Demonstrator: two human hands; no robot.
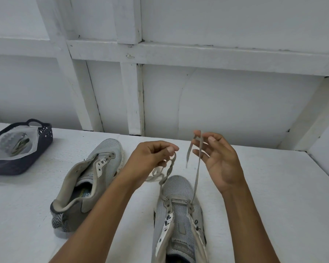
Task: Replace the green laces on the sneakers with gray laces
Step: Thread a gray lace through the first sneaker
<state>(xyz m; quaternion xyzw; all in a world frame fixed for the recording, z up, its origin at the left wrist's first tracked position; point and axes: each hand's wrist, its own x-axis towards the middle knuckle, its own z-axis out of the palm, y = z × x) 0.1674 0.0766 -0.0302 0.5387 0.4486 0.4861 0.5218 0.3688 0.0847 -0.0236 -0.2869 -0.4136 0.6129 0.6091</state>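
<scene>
The left hand (154,158) is closed, pinching one twisted end of the gray lace (169,168). The other end is held at the fingertips of the right hand (218,160). Both ends are raised above the near sneaker (179,215), where only the frontmost eyelets are threaded. Lacing is judged barely begun, and an end must next be crossed into the following eyelet. The second sneaker (91,173), left of it, is unlaced.

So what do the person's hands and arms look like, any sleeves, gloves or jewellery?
Bare throughout: the left hand and right hand wear no gloves or rings, the wrists no watch or band, and both forearms show no sleeve down to the frame's edge.
</scene>
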